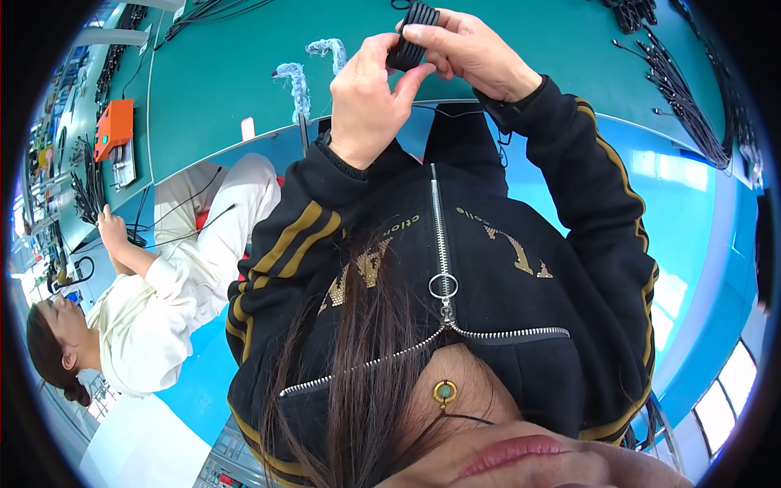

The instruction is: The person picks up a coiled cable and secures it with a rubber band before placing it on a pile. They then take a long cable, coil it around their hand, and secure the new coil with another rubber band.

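A coil of black cable [415,37], wound in several tight loops, is held between both hands above the green table [236,73]. My left hand [370,93] is closed on the near left side of the coil, thumb and fingers pinching it. With its thumb lying across the loops, my right hand [480,57] grips the coil from the right. A small loop of cable shows beyond the coil at the top edge. Part of the coil is hidden behind the fingers.
Two hooks wrapped in light blue material [297,88] stand left of my left hand. Black cable bundles [683,106] lie at the right. An orange box [114,128] is at the left, near a co-worker in white [154,317] handling dark cables.
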Motion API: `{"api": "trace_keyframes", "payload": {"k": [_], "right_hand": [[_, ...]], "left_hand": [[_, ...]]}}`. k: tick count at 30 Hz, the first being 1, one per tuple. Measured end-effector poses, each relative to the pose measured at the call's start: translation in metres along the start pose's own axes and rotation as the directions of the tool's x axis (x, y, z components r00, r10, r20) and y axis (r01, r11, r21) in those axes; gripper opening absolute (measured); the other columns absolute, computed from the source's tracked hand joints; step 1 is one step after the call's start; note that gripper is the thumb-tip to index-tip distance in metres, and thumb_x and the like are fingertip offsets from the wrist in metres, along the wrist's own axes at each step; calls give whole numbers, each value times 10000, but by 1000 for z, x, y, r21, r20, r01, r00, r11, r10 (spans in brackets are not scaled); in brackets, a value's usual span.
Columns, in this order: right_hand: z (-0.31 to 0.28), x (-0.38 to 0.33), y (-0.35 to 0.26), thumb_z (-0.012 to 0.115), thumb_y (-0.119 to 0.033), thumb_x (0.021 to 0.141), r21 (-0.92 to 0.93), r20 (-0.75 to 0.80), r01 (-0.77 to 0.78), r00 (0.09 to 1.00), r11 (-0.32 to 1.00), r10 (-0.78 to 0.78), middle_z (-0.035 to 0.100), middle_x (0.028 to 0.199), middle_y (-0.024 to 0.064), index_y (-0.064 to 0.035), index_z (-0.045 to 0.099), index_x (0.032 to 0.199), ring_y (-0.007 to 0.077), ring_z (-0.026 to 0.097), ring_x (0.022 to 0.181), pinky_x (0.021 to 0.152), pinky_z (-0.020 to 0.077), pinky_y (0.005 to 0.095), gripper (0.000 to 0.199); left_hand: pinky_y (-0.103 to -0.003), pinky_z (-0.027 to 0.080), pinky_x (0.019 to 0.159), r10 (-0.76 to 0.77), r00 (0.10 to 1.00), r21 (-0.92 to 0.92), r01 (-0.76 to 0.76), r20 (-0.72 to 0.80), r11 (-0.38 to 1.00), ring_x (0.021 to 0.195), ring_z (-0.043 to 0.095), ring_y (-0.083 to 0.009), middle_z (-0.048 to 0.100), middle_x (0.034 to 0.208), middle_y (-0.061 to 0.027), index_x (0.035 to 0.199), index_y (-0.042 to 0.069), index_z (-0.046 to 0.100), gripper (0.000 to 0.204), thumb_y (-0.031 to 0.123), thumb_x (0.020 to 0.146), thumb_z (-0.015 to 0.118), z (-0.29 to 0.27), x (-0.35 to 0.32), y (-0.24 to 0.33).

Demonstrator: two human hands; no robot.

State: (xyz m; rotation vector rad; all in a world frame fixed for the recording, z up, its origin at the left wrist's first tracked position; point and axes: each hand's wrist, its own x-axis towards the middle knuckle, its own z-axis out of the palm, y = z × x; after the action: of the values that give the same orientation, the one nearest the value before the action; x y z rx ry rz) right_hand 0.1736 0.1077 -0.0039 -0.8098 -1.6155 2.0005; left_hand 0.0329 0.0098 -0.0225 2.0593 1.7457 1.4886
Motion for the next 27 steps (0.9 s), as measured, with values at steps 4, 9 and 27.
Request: {"api": "trace_keyframes", "payload": {"k": [4, 9, 27], "right_hand": [[-4, 2, 26, 641, -281, 889, -110, 63, 89, 995, 990, -82, 633, 936, 7, -34, 546, 1204, 48, 505, 592, 524, 438, 188, 411], [3, -4, 24, 658, -367, 856, 69, -29, 60, 998, 996, -58, 588, 837, 7, -39, 574, 1102, 44, 494, 646, 541, 401, 180, 419], [-264, -50, -44, 685, -377, 800, -794, -584, -418, 725, 441, -365, 631, 798, 109, -18, 588, 1049, 237, 632, 745, 619, 503, 356, 448]], "left_hand": [[-307, 518, 603, -8, 1000, -32, 7, -17, 999, 704, 642, -258, 631, 850, -123, 1028, 7, 549, 379, 126, 740, 765, 2, 2, 0], [-305, 529, 623, -54, 998, -24, 55, 28, 998, 745, 653, -266, 645, 901, -138, 1114, -3, 550, 449, 125, 740, 764, 0, 4, 0], [-297, 530, 702, -278, 910, -25, 299, 307, 954, 794, 679, -219, 663, 974, -174, 1165, -30, 554, 393, 100, 823, 697, -35, -3, 28]]}}
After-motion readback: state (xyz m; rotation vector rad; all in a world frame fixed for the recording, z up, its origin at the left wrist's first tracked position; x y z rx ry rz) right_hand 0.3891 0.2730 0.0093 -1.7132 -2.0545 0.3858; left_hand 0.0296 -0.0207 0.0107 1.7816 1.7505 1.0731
